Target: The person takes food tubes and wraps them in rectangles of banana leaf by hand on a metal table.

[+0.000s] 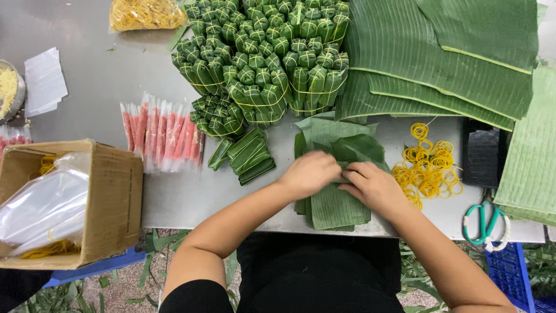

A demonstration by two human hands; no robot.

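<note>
At the near table edge, I'm pressing my left hand (308, 172) and right hand (375, 186), fingers curled, onto the cut banana leaf stack (336, 203), folding a piece, loose yellow rubber bands (430, 165) lying right within reach.

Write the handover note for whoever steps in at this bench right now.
Left hand and right hand: both pressed on the banana-leaf pieces at the table's near edge, folding a leaf between them; what is inside is hidden.
Done: bundles of tied leaf parcels stacked at the back, a few loose parcels left of the hands.
To hand: yellow rubber bands and scissors on the right, pink sticks in clear wrappers on the left.
Left: this fold is unfinished and untied.
</note>
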